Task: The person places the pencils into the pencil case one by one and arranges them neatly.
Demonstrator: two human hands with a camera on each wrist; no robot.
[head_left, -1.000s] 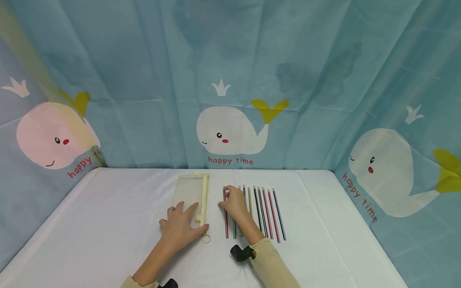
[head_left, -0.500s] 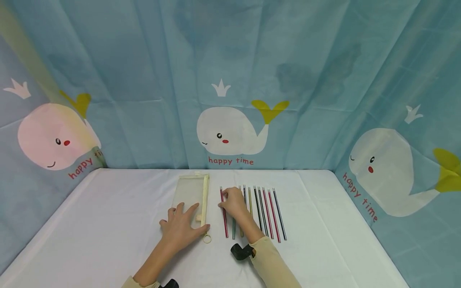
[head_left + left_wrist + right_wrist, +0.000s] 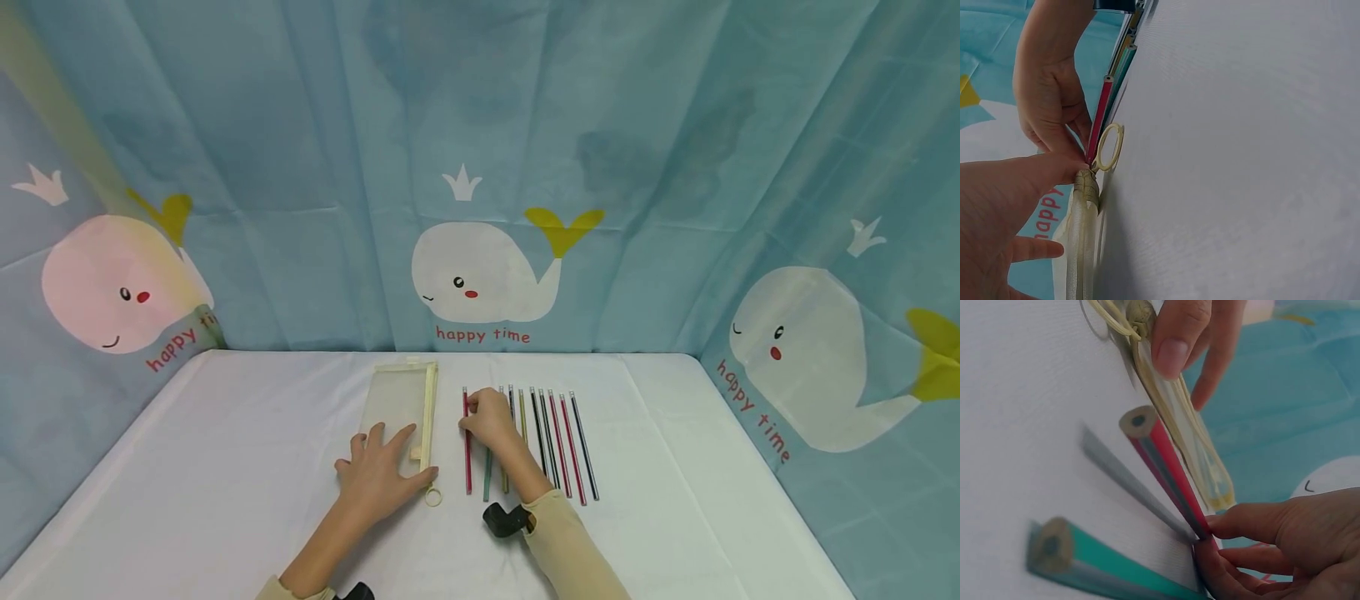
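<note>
Red pencil has pivoted slightly since the preceding frame: its near end has swung toward the mesh pouch, and it now lies almost in line with the view. Mesh pouch and left hand show no clear change of position.

Reference landmark: the mesh pouch. The red pencil is just to its right, apart from it, and is the nearest of the row. The green pencil lies one place farther from the pouch; the dark end pencil is the farthest from it.

Grip status, right hand: thumb and finger together, pinching the red pencil. In the right wrist view, the pencil's near end appears to stand clear of its shadow. Grip status, left hand: fingers spread apart, resting on the pouch, thumb beside the pull ring; nothing is clamped.

Step in hand, as judged: securing and aligning the red pencil while the pouch is steadied. The next move likely calls for a firm pinch and a level lift, without disturbing the green pencil.
</note>
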